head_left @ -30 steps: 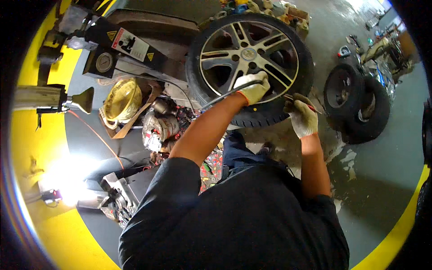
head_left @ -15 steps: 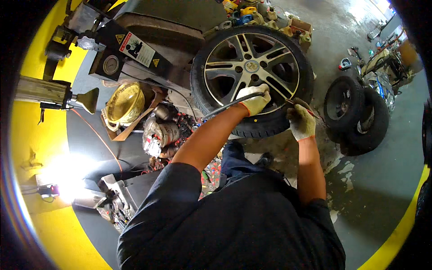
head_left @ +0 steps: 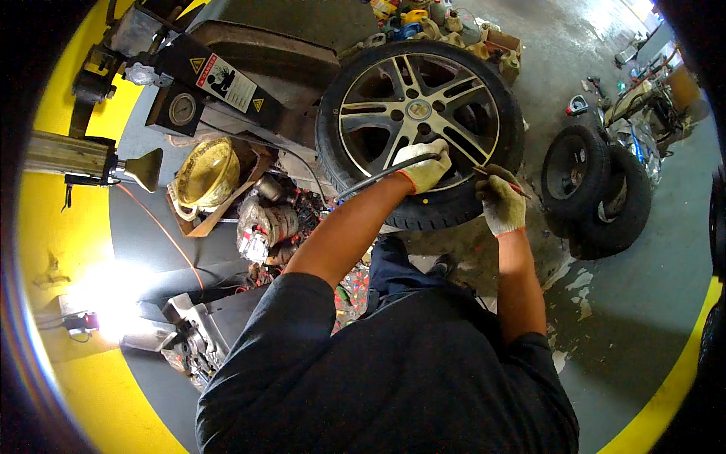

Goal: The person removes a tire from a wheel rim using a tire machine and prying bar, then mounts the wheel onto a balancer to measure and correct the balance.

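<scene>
A tyre on a silver-and-black spoked alloy rim lies flat in front of me, with a yellow dot on its sidewall. My left hand, in a cream knit glove, grips a long black bar or hose over the lower part of the wheel; part of that item runs behind my forearm. My right hand, in a soiled matching glove, has its fingers closed on a thin tool with a red handle, whose tip reaches the rim's lower right edge.
A machine with a gauge stands left. A dirty yellow tub, metal parts and a bright lamp are below it. Two tyres lie right, before piled clutter. Jugs sit behind the wheel.
The view has shifted, so the wheel and surroundings sit a little lower than a second ago. My right hand has turned slightly at the rim. My left hand keeps its hold.
</scene>
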The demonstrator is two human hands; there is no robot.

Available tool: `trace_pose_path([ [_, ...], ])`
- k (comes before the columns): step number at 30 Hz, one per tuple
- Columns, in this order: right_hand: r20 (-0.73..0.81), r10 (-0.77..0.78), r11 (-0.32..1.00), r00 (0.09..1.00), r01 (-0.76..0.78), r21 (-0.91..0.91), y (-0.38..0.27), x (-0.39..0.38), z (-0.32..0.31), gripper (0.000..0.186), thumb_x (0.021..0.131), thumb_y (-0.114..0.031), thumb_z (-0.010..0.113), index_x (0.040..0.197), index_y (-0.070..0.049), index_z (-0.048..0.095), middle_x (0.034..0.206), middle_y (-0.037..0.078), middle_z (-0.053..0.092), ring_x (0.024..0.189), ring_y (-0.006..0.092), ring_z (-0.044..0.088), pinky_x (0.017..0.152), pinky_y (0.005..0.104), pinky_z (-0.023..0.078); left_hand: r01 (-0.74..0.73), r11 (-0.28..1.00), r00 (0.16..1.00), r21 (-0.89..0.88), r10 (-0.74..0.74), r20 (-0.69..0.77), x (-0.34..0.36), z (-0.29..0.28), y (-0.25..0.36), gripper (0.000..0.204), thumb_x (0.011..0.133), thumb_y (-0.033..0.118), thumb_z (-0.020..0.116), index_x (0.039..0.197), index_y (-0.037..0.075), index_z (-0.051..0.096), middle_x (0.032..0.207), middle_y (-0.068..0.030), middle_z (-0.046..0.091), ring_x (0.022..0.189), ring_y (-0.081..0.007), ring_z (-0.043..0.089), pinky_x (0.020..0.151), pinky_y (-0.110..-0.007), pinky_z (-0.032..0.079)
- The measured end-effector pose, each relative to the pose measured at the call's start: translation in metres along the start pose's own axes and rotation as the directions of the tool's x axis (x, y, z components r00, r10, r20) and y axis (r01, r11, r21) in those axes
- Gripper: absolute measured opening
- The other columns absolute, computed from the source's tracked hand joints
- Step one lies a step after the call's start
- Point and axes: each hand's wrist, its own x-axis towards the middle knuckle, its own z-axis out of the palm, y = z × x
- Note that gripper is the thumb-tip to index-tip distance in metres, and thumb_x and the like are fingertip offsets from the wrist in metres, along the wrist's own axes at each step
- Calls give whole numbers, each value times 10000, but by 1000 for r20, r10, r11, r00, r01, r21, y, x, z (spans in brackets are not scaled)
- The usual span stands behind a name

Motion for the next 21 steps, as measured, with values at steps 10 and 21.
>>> trace_pose_path([
  [10,-15,-14,998,1000,13,-58,-4,-4,11,252,946,-21,612,1189,21,668,1065,196,727,798,266,733,666,359,611,37,999,999,28,-38,34,2,2,0,261,969,310,459,1062,160,651,917,-217,707,892,-431,675,801,-505,526],
  [21,-9,-9,996,1000,8,-85,-2,-1,5,269,947,-42,633,1209,12,659,1113,204,716,831,261,708,666,339,574,35,999,999,21,-36,24,0,-1,3,270,971,317,447,1054,155,646,919,-216,707,880,-441,673,787,-517,524],
])
